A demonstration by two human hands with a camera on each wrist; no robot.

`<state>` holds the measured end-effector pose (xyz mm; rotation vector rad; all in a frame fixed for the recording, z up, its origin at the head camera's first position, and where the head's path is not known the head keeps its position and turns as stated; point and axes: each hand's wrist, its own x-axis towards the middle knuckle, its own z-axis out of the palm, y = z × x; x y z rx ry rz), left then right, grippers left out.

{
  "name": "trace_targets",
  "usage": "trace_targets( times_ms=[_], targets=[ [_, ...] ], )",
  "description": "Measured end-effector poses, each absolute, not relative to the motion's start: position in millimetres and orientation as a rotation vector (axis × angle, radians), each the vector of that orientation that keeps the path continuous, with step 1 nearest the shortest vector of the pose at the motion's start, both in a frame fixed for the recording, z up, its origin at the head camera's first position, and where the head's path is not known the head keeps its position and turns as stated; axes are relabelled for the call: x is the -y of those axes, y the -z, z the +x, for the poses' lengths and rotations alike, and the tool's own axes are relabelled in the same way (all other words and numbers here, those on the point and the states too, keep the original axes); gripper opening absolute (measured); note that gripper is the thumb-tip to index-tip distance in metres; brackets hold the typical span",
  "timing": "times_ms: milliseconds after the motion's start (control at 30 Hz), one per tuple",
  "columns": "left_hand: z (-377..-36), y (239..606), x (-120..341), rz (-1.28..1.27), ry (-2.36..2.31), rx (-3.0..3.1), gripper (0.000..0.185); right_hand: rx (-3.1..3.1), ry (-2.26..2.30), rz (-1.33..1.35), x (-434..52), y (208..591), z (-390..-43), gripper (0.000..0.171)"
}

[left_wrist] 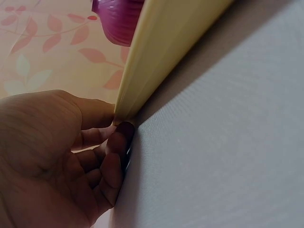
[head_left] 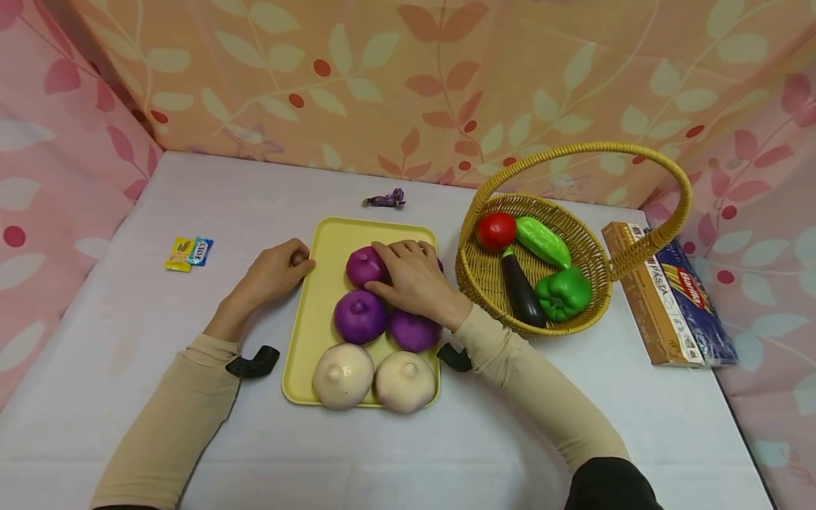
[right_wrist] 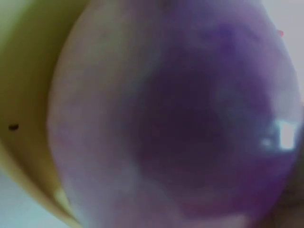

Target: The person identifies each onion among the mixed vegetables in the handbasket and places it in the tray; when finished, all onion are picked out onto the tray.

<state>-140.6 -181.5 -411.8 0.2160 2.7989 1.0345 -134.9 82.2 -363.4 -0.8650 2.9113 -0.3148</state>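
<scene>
A yellow tray [head_left: 306, 333] holds three visible purple onions and two white onions [head_left: 343, 375]. My right hand [head_left: 408, 273] lies over the tray's far part, fingers curved down round a purple onion that is mostly hidden under the palm. Its thumb lies between the far-left purple onion [head_left: 363, 265] and the one in front [head_left: 360, 316]. In the right wrist view a purple onion [right_wrist: 190, 118] fills the frame, blurred. My left hand [head_left: 277, 273] sits at the tray's left rim [left_wrist: 156, 52], fingers curled, thumb [left_wrist: 95, 114] and forefinger pinching the edge.
A wicker basket [head_left: 474, 273] with a tall handle stands right of the tray, holding a tomato [head_left: 495, 230], a cucumber [head_left: 543, 241], an eggplant [head_left: 521, 289] and a green pepper [head_left: 564, 293]. Pasta boxes [head_left: 669, 297] lie far right. Candy packets [head_left: 188, 253] lie left; a purple sweet [head_left: 385, 200] lies behind.
</scene>
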Motion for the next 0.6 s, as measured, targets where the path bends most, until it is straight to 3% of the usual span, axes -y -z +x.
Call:
trace_targets(
  times_ms=[233, 600],
  targets=[
    [-140.8, 413.8, 181.7, 0.215, -1.027, -2.801, 0.024, -2.974, 0.407, -0.891, -99.8, 347.5, -121.7, 0.058],
    [-134.5, 402.3, 180.4, 0.259, -0.978, -2.8, 0.031, -3.357, 0.834, -0.932, -172.9, 333.9, -80.7, 0.043]
  ],
)
